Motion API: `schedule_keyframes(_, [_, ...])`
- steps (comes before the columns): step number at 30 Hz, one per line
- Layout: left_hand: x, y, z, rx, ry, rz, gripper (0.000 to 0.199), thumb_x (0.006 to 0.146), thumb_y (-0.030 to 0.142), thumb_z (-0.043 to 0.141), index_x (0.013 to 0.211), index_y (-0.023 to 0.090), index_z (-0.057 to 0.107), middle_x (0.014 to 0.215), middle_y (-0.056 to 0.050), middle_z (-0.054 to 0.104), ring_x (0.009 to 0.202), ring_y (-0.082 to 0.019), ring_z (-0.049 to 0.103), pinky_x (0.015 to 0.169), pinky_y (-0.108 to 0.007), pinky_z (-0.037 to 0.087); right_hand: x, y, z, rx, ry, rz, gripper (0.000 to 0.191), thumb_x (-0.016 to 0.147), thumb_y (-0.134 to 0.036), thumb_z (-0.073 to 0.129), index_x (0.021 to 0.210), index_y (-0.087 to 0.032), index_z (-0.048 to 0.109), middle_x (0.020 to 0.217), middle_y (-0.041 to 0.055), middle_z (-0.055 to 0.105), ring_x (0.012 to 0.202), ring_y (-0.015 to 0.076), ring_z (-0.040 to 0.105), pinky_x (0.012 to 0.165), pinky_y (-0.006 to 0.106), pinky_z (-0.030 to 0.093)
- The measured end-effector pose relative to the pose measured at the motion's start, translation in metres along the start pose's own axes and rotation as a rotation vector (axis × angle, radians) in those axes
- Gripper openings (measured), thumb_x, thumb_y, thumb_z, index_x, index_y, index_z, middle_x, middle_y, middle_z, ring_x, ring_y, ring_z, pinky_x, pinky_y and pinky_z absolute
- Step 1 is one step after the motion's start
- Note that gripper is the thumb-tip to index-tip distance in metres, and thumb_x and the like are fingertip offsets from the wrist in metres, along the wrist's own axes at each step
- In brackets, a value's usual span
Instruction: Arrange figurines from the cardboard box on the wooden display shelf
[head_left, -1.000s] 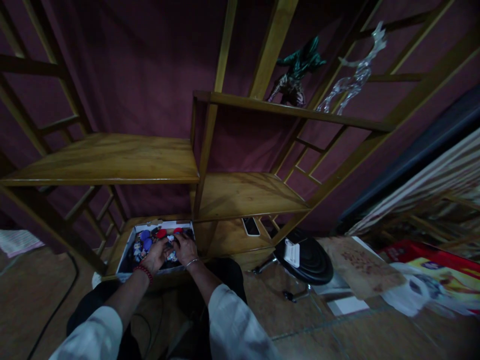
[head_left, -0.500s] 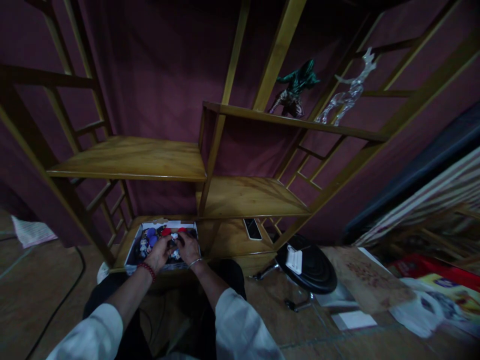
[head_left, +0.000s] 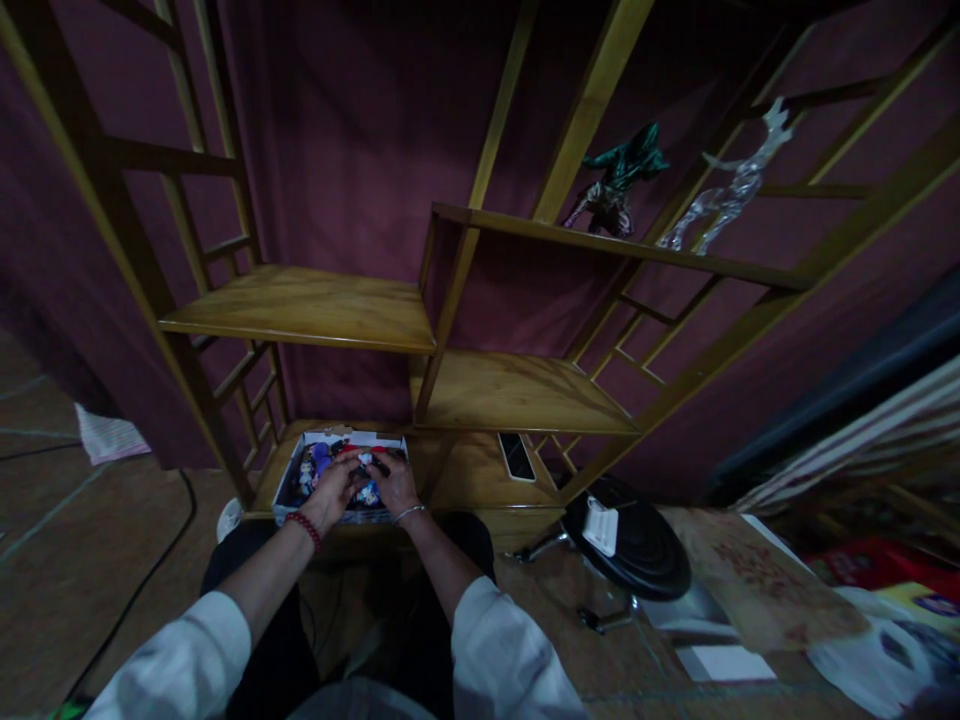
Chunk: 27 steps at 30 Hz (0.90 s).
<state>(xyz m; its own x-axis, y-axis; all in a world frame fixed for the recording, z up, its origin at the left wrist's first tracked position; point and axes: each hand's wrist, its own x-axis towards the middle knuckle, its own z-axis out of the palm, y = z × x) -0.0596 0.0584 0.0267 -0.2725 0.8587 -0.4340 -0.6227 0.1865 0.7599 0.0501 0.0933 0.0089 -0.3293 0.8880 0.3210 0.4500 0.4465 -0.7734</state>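
On the low shelf, an open cardboard box [head_left: 282, 499] holds several small toy figurines [head_left: 307, 472] in purple, white, blue and red. Over the box, my left hand [head_left: 335, 492] has its fingers curled round a small white-and-dark figurine [head_left: 365, 460]. My right hand [head_left: 396, 488] pinches the same figurine from the other side. Its lower part is hidden by my fingers. A red bead bracelet [head_left: 309, 530] circles my left wrist, and a thin silver-coloured bracelet [head_left: 409, 512] my right.
A phone [head_left: 517, 457] lies on the low shelf, right of the box. Higher up stand a green-cloaked figure [head_left: 626, 180] and a clear deer figurine [head_left: 731, 190]. A black stool [head_left: 645, 550] bearing a white object [head_left: 601, 526] is at the right. A cable [head_left: 146, 575] crosses the floor.
My view has swung slightly left, so the shelves and box appear further right. Both hands stay together over the box on the small figurine, with their fingers slightly shifted.
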Motion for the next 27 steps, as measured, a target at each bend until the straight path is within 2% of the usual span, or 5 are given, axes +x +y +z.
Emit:
schedule_keyframes(7, [-0.016,0.004,0.001,-0.029,0.029,0.075,0.013,0.066,0.0,0.055,0.07,0.013,0.057,0.065,-0.002,0.061,0.062,-0.01,0.058,0.063,-0.023,0.048,-0.001,-0.008,-0.005,-0.033,-0.018,-0.006,0.017,0.076,-0.018,0.055,0.089,-0.022,0.065,0.091,0.001,0.067,0.089,0.0136,0.059,0.082,0.025,0.044])
schedule_keyframes(15, [-0.017,-0.001,0.0,0.027,-0.032,0.147,0.017,0.064,-0.001,0.052,0.074,0.011,0.058,0.067,-0.002,0.062,0.064,-0.01,0.059,0.066,-0.023,0.048,-0.003,-0.012,-0.01,0.001,-0.053,-0.02,0.028,0.077,-0.018,0.054,0.103,-0.023,0.06,0.099,0.0014,0.064,0.09,0.0126,0.059,0.082,0.023,0.044])
schedule_keyframes(20, [-0.018,-0.005,0.004,0.096,0.025,0.222,0.029,0.062,0.0,0.054,0.088,0.013,0.058,0.059,0.004,0.056,0.057,-0.008,0.055,0.063,-0.021,0.047,-0.004,-0.018,-0.015,0.002,-0.042,-0.02,0.03,0.073,-0.016,0.059,0.102,-0.025,0.061,0.098,-0.0003,0.065,0.092,0.0124,0.058,0.083,0.023,0.043])
schedule_keyframes(23, [-0.024,-0.004,0.009,0.086,0.065,0.198,0.027,0.062,0.001,0.057,0.086,0.013,0.057,0.059,0.003,0.057,0.058,-0.009,0.057,0.065,-0.023,0.047,-0.004,-0.019,-0.019,-0.019,-0.041,0.023,0.026,0.075,-0.02,0.058,0.1,-0.025,0.062,0.093,-0.0002,0.066,0.087,0.0129,0.06,0.079,0.023,0.045])
schedule_keyframes(27, [-0.033,-0.001,0.017,0.053,0.045,0.124,0.017,0.062,-0.003,0.056,0.072,0.011,0.058,0.064,-0.002,0.061,0.061,-0.011,0.058,0.067,-0.025,0.048,-0.006,-0.018,-0.022,-0.049,-0.052,0.009,0.02,0.077,-0.024,0.057,0.096,-0.023,0.063,0.093,0.0022,0.066,0.086,0.014,0.06,0.078,0.023,0.044])
